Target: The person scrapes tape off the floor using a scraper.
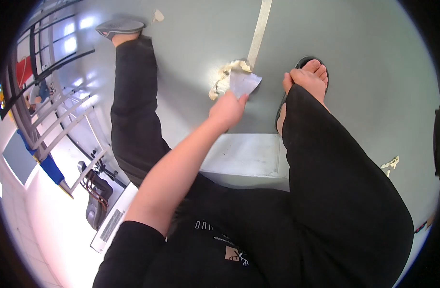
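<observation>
My left hand (pixel 228 111) is closed around a scraper with a flat, pale-grey, flaring blade (pixel 244 82); its handle is hidden in my fist. The blade lies against a crumpled heap of cream-coloured peeled tape (pixel 223 79) on the grey floor. From this heap a straight pale tape strip (pixel 259 32) runs away along the floor. What looks like my right hand (pixel 307 82) is curled at my right foot, partly covered by the black trouser leg. Its forearm is hidden, and whatever its fingers hold cannot be made out.
Between my legs is a white box-like seat (pixel 248 154). Loose tape scraps lie on the floor at upper left (pixel 158 16) and at right (pixel 390 164). My left sandal (pixel 121 28) is planted far left. Metal racks (pixel 61 108) and a black chair (pixel 97 199) stand at the left.
</observation>
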A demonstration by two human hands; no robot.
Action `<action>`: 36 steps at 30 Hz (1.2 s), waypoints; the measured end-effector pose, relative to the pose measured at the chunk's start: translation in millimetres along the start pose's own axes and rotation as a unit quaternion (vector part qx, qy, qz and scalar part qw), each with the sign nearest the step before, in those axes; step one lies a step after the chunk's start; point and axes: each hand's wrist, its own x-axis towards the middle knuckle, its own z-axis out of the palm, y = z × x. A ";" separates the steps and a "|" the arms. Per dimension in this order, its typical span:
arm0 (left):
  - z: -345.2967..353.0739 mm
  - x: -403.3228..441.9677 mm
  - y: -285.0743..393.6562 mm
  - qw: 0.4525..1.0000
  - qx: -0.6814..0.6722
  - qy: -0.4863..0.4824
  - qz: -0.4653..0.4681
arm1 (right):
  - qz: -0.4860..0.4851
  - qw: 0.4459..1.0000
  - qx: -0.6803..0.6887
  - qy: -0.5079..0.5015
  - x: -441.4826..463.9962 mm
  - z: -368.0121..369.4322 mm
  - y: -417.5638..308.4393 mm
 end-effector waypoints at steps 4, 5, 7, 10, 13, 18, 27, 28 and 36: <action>56.1 -8.6 -51.6 0.997 0.072 0.026 0.020 | -0.004 1.000 -0.020 -0.017 0.5 0.1 1.8; 57.9 -18.0 -48.9 0.996 0.084 0.003 -0.001 | -0.019 1.000 -0.003 0.003 -0.3 -0.5 3.1; 57.0 -8.5 -46.2 0.996 0.077 0.030 0.030 | -0.017 1.000 -0.009 -0.007 -0.9 -1.8 4.1; 13.5 9.7 -4.0 0.995 0.017 0.066 0.071 | -0.018 0.999 -0.025 -0.026 0.4 -2.7 1.8; -15.7 -5.8 27.6 0.997 -0.066 -0.026 -0.009 | -0.004 0.999 -0.014 -0.028 -3.1 -0.7 2.5; 46.5 -3.1 -40.1 0.999 0.029 0.022 0.012 | 0.017 0.998 -0.033 -0.048 0.4 0.5 2.7; -11.5 -3.8 18.9 0.999 -0.039 -0.021 0.002 | -0.008 1.000 0.007 -0.012 -2.6 0.6 2.0; -10.8 -3.1 13.6 0.999 -0.031 0.005 0.028 | 0.001 0.999 -0.005 -0.038 -2.3 -2.2 0.6; 38.1 -1.7 -30.4 0.996 0.056 0.056 0.046 | -0.007 0.999 -0.007 -0.043 0.8 -2.9 4.1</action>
